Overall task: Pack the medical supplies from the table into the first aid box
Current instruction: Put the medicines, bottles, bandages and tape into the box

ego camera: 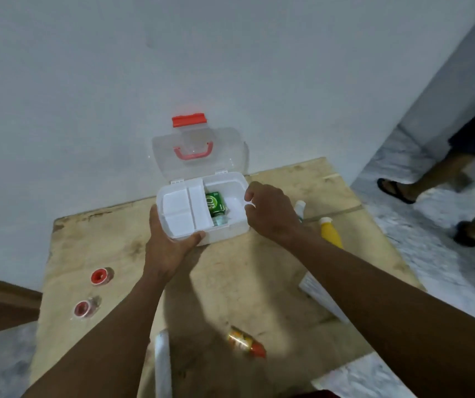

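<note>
The white first aid box (pixel 224 235) stands open at the back of the wooden table (pixel 109 242), its clear lid (pixel 230 150) with red handle and latch upright. A white divided tray (pixel 183 209) fills its left half; a green packet (pixel 216 203) lies in the right half. My left hand (pixel 170 242) grips the box's front left corner, thumb on the rim. My right hand (pixel 270 214) hovers over the box's right edge, fingers curled, holding nothing that I can see. Two red tape rolls (pixel 101 276) (pixel 85 308), an orange-red bottle (pixel 246 341), a yellow bottle (pixel 331 234) and a white tube (pixel 299 209) lie on the table.
A white strip (pixel 163 366) lies at the table's near edge and a white flat pack (pixel 321 297) at the right, under my forearm. A wall rises right behind the box. A person's legs (pixel 443 179) in sandals move across the marble floor at the right.
</note>
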Tool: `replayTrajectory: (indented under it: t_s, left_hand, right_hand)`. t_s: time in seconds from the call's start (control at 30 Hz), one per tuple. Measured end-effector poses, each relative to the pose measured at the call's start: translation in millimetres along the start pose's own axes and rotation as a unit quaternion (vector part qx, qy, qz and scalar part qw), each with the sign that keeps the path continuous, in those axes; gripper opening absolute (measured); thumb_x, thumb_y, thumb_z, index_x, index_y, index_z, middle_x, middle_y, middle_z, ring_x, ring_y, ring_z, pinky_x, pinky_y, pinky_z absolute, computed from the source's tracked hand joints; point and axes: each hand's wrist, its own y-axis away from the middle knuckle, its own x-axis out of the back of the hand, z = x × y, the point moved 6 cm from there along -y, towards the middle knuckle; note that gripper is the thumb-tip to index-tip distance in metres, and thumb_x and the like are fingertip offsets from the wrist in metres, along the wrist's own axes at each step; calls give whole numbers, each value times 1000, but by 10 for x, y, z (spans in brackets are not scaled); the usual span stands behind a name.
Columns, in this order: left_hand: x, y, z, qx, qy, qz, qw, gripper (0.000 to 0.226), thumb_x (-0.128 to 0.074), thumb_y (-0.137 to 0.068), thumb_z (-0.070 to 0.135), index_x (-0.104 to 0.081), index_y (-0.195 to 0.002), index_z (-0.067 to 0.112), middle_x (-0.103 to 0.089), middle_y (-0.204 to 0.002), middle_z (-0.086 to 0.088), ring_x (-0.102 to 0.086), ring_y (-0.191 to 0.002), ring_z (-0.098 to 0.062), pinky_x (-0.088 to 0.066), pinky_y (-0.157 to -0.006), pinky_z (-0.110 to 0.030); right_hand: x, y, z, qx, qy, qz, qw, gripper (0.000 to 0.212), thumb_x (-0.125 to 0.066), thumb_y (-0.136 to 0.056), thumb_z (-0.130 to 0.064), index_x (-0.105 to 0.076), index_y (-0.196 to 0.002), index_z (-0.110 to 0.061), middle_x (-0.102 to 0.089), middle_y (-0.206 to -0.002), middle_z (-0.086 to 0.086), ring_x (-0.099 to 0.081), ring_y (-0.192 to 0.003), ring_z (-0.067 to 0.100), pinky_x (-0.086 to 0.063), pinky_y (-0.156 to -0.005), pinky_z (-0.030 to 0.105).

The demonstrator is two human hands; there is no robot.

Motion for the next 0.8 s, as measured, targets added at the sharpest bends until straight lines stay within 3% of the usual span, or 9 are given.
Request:
replayTrajectory:
  t_s: [0.1,0.2,0.3,0.4,0.5,0.63,0.8]
  left_hand:
    - [16,17,-14,8,6,-1,1000,102,-88,-69,32,-22,-148,28,-48,-128,14,-50,-116,-16,-41,-94,-33]
    - [14,36,-7,18,-3,-4,1000,104,-86,-71,34,-19,-150,26,-50,-140,3,-50,-124,-26,-39,-100,-39]
    - [13,26,-33,29,-7,-9,1000,107,-86,-71,38,-17,-151,26,-49,-144,-2,-49,-128,-31,-38,-105,-42]
    - [18,1,-94,40,-16,-15,999,112,-86,-68,44,-14,-152,27,-48,-146,-5,-47,-130,-33,-39,-108,-46]
    - [5,-3,-105,41,-21,-12,999,111,-86,-69,43,-15,-152,28,-47,-146,-5,-46,-130,-32,-38,-109,-46]
    - [-11,-9,-111,38,-10,-6,999,110,-87,-68,41,-17,-151,28,-46,-145,-2,-46,-130,-28,-38,-110,-47]
    - [-24,-21,-108,39,-2,-9,999,108,-89,-66,37,-21,-150,26,-45,-141,1,-46,-127,-21,-41,-107,-48]
  right_hand:
    - [58,392,229,-49,23,-22,998,26,-54,-86,-12,-55,-112,-11,-61,-108,13,-59,-102,30,-45,-86,37]
    - [44,785,484,-90,62,-69,992,34,-59,-85,-13,-53,-119,-11,-60,-115,15,-58,-107,32,-41,-80,34]
    - [7,1130,745,-138,105,-102,980,45,-62,-86,-17,-48,-128,-13,-55,-124,14,-53,-116,29,-40,-95,35]
    - [-63,1400,1033,-194,128,-125,965,49,-65,-87,-26,-44,-128,-12,-49,-129,15,-52,-116,34,-43,-83,36]
    - [-139,1615,1282,-241,157,-148,946,55,-67,-87,-27,-39,-131,-11,-42,-130,16,-49,-117,35,-43,-83,39]
    - [-226,1739,1551,-259,180,-165,934,62,-73,-83,-31,-39,-129,-8,-39,-129,16,-46,-118,35,-45,-88,42]
    - [-323,1703,1760,-221,179,-192,939,61,-73,-82,-33,-40,-127,-8,-42,-128,16,-48,-119,35,-46,-91,44]
